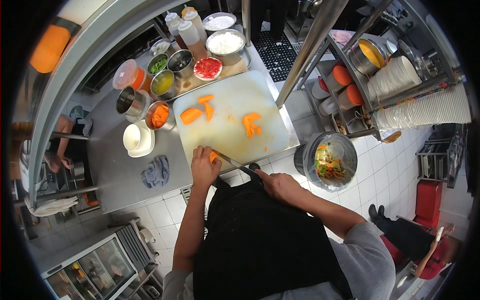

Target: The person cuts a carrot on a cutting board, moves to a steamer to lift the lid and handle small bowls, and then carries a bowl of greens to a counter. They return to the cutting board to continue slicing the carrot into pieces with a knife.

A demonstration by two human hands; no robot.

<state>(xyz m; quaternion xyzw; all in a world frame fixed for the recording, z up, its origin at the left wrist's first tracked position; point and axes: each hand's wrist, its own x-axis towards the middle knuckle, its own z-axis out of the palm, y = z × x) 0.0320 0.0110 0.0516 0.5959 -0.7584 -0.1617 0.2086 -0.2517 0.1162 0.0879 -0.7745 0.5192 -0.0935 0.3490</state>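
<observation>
My left hand [204,167] grips a piece of carrot [214,156] at the near edge of the white cutting board [232,92]. Wrapped round a handle, the fingers of my right hand [280,186] hold a knife [233,162], its blade pointing left with the tip end right at the carrot. Cut carrot pieces [251,124] lie in a small heap at the board's right. Larger carrot chunks [191,116] rest on its left side. More orange pieces fill a metal container [159,115] beside the board.
White bowls [132,137] and a grey cloth [156,172] are left on the steel table. Beyond the board stand squeeze bottles [189,35] and several ingredient containers. A lined bin [330,162] with vegetable scraps is at right, below a shelf of plates [425,107]. A person [417,245] sits lower right.
</observation>
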